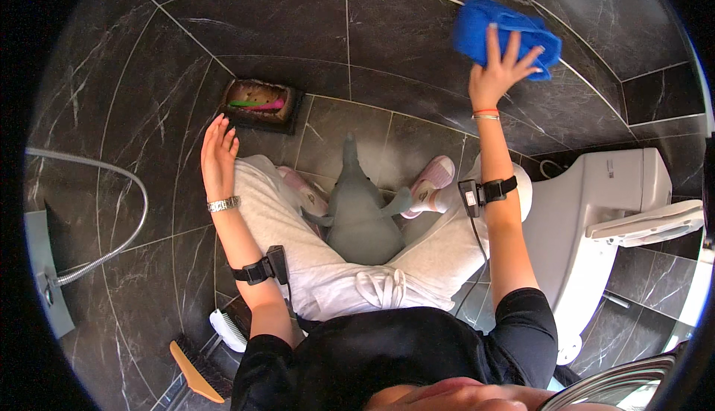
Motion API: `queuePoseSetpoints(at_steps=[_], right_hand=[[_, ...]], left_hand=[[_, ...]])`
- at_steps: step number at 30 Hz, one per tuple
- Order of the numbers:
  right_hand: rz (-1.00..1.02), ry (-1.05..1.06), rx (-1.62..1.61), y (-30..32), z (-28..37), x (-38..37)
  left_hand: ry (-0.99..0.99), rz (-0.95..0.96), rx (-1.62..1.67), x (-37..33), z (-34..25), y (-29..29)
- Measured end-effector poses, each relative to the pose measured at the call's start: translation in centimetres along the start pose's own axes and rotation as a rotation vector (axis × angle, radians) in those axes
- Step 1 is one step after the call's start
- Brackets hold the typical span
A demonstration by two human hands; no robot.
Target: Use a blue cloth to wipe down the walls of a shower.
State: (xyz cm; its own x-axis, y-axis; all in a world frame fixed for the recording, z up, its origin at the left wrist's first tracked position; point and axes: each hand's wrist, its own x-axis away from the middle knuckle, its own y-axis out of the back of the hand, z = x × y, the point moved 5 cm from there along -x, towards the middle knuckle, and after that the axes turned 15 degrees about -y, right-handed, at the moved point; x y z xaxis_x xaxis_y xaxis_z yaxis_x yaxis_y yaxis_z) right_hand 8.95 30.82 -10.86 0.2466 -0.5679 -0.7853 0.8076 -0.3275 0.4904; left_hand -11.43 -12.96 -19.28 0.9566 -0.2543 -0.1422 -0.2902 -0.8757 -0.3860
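Observation:
At the upper right my right hand [500, 72] presses a blue cloth [477, 27] against the dark tiled wall [417, 38], its fingers spread across the fabric. Some of the cloth is bunched past the fingertips. My left hand [219, 157] is raised at the left with its fingers stretched out and nothing in it. Just beyond it is a dark-rimmed rectangular box [287, 124] with a brown inside, holding a green and a pink item [272, 104] whose kind I cannot make out.
Between my legs stands a grey animal-shaped seat [365, 225]. A white toilet [573, 210] with its lid raised is close on the right. At the left hang a metal shower hose [141, 195] and a metal panel [46, 269]. Brushes [195, 374] lie lower left.

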Motion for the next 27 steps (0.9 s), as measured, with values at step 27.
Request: queuePoseSetpoints(at_steps=[27], right_hand=[[-0.001,0.041,-0.027,2.9,1.0,-4.8]], left_hand=[[-0.025,-0.048,-0.004,0.6,-0.8,0.1]])
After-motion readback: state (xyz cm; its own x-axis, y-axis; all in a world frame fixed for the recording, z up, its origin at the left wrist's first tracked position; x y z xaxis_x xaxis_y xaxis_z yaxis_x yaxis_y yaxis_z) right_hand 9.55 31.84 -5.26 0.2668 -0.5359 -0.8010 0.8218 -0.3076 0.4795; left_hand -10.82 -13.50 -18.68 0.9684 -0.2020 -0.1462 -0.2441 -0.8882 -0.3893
